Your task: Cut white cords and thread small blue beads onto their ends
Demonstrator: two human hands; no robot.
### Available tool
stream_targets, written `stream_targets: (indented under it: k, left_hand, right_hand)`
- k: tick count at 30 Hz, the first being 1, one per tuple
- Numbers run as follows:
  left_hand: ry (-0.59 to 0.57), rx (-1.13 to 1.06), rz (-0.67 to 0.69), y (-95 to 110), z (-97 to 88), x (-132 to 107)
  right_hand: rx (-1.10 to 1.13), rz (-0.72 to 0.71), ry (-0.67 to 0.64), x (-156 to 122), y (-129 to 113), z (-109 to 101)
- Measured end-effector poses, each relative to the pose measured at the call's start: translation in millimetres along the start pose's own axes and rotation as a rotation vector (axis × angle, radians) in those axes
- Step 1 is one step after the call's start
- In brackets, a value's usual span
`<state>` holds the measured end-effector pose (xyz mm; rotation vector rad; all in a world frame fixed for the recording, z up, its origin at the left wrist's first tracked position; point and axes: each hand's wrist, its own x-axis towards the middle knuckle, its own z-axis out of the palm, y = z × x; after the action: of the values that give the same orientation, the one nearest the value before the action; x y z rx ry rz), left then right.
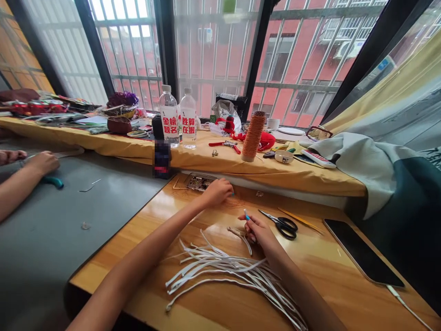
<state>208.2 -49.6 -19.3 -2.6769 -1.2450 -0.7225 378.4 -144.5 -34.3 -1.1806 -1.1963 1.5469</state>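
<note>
My left hand [217,191] rests on the wooden table [330,271] with its fingers curled, pinching something small and blue-tipped that I cannot make out. It lies beside a small metal tin [199,182]. My right hand [258,230] is closed round a thin tool with a blue tip [246,214] and touches the ends of some white strips. A bundle of white strips [234,271] spreads across the table under my forearms. Black-handled scissors [282,224] lie just right of my right hand.
A phone [361,253] lies at the table's right. The yellow-clothed ledge [220,158] behind holds two water bottles [179,117], an orange thread spool [253,135], red pliers [225,145] and clutter. At far left another person's hand [43,162] rests on a grey table by a teal-handled tool [53,182].
</note>
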Motion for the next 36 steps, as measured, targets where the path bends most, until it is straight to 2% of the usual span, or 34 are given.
stream_targets:
  k: [10, 16, 20, 25, 29, 31, 33, 36]
  left_hand:
    - [0.588, -0.463, -0.358, -6, -54.1, 8]
    - [0.847, -0.618, -0.477, -11, -63.2, 8]
    - [1.037, -0.665, -0.433, -1, -73.9, 8]
    - [1.215, -0.848, -0.248, 27, -112.7, 7]
    - [1.281, -0.951, -0.079, 48, -145.8, 0]
    - [1.248, -0.986, -0.043, 56, -154.4, -4]
    - [1.15, -1.017, -0.061, 62, -154.3, -6]
    - [0.982, -1.033, -0.123, 70, -137.2, -3]
  right_hand:
    - [0.033, -0.017, 0.04, -3, 0, 5]
    - [0.053, -0.014, 0.062, -4, -2, 5]
    - [0.073, -0.023, 0.082, -3, 1, 5]
    - [0.121, -0.029, 0.122, -8, 1, 3]
    - [0.141, -0.01, 0.133, -11, -2, 5]
    - [0.125, -0.019, 0.112, -11, -3, 5]
    - [0.096, -0.04, 0.079, -9, -3, 5]
    - [0.066, -0.064, 0.04, -5, -2, 3]
